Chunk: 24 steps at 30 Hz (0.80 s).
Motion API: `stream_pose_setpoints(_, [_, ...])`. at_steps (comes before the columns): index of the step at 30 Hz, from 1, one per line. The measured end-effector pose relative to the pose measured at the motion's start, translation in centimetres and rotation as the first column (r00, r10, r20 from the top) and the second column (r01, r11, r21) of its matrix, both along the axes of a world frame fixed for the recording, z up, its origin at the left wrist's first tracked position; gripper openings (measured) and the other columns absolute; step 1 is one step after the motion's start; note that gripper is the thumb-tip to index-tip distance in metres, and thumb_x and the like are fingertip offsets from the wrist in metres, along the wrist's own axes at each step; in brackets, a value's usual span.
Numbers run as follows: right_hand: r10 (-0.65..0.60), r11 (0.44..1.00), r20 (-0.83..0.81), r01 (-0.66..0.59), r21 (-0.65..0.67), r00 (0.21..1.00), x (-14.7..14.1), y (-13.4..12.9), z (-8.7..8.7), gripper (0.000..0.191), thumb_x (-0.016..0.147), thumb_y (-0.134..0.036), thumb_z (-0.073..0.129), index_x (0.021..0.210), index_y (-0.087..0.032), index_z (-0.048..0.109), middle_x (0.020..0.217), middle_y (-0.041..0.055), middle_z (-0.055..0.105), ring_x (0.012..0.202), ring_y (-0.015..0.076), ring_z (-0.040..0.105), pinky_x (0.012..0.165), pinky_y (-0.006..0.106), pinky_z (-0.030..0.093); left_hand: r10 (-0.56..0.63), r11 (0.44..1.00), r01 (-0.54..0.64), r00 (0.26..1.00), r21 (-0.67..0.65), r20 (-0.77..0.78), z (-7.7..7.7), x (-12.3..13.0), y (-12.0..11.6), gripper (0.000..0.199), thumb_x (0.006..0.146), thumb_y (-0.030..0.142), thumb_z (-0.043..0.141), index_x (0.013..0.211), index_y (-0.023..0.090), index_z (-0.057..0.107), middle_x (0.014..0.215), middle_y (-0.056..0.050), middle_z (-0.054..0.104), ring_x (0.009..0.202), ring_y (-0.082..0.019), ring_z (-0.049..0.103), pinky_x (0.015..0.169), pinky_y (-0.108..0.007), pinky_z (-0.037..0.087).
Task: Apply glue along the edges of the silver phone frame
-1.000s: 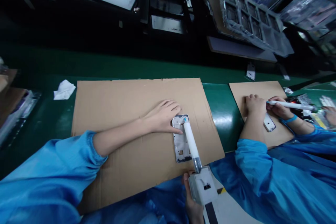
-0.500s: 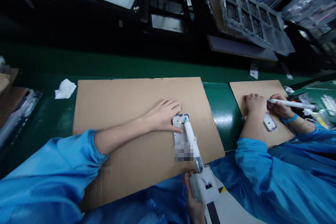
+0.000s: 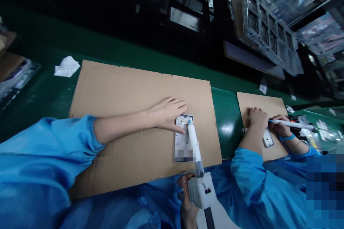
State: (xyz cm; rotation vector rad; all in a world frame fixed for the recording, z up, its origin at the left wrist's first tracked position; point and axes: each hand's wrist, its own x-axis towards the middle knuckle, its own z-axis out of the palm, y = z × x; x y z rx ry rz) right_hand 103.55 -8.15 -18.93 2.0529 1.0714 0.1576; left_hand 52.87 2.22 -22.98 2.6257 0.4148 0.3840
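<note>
Left hand: the left hand [image 3: 168, 113] lies flat, fingers spread and extended, palm down on the cardboard sheet [image 3: 118, 114]; its thumb and fingertips touch the upper left corner of the phone frame [image 3: 184, 136].
Right hand: the right hand [image 3: 188, 200] is wrapped around the grey body of the dispensing gun [image 3: 200, 188], near the lower edge of view; fingers closed on it.
Dispensing gun: its white tube [image 3: 194, 142] runs up from the right hand and slants across the phone frame; the tip sits at the frame's upper part, just beside the left thumb.
Phone frame: lies flat on the cardboard sheet, between the two hands, lengthwise away from the right hand; its lower part is blurred.
Worktop: green worktop [image 3: 225, 114] under the cardboard; a crumpled white cloth [image 3: 66, 66] lies well to the left of the left hand.
Neighbour: to the right of both hands, a second person in blue sleeves [image 3: 258, 182] holds a white tube [image 3: 291, 124] over another cardboard sheet [image 3: 264, 102].
</note>
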Motion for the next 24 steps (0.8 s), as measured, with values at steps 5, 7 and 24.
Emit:
stream_pose_setpoints(5, [-0.016, 1.000, -0.018, 0.016, 0.025, 1.000, -0.8, -0.5, 0.3, 0.063, 0.112, -0.013, 0.018, 0.149, -0.003, 0.069, 0.142, 0.0288, 0.065, 0.137, 0.0314, 0.064, 0.098, 0.040, 0.050, -0.006, 1.000, 0.006, 1.000, -0.021, 0.000, 0.1, -0.1, -0.1, 0.079, 0.097, 0.089, 0.070, 0.129, 0.016, 0.069, 0.149, -0.018, 0.071, 0.144, -0.037, 0.062, 0.133, -0.048, 0.037])
stream_pose_setpoints(7, [-0.025, 0.999, -0.017, 0.025, 0.033, 1.000, -0.8, -0.7, 0.4, 0.063, 0.112, -0.013, 0.019, 0.148, -0.003, 0.069, 0.141, 0.0298, 0.065, 0.136, 0.0310, 0.064, 0.097, 0.039, 0.049, -0.006, 1.000, 0.006, 1.000, -0.026, 0.002, 0.1, -0.1, -0.1, 0.079, 0.098, 0.088, 0.069, 0.130, 0.016, 0.069, 0.149, -0.018, 0.071, 0.144, -0.037, 0.062, 0.133, -0.048, 0.036])
stream_pose_setpoints(24, [-0.054, 0.997, -0.019, 0.055, 0.049, 0.998, -1.1, -0.6, 0.5, 0.062, 0.113, -0.014, 0.021, 0.151, -0.003, 0.069, 0.144, 0.0306, 0.064, 0.137, 0.0296, 0.065, 0.099, 0.037, 0.048, -0.004, 1.000, 0.004, 1.000, -0.029, 0.017, -0.1, -0.2, 0.1, 0.083, 0.098, 0.091, 0.065, 0.133, 0.016, 0.069, 0.147, -0.018, 0.071, 0.144, -0.038, 0.062, 0.132, -0.049, 0.037])
